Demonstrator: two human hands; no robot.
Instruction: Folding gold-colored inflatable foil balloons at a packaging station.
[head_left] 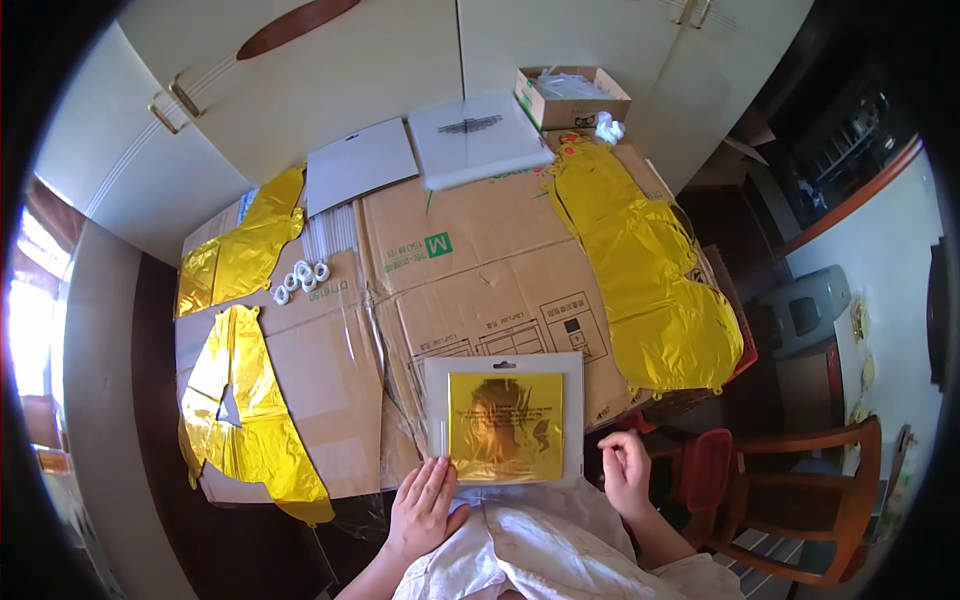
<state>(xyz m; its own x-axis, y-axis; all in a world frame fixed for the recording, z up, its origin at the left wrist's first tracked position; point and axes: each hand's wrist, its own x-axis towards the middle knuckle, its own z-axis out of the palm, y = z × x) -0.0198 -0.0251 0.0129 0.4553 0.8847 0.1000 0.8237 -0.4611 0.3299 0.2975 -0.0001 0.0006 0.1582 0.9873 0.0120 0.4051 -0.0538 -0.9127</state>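
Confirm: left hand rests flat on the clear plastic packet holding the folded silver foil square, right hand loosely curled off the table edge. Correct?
Not quite. In the head view, the folded foil square inside the clear plastic packet is gold, not silver. The rest holds: the left hand rests flat on the packet's lower left corner, and the right hand is loosely curled just past the table edge.

Left hand (425, 505) on packaged gold foil (505, 425), right hand (625, 470) beside, cardboard-covered table (480, 260)
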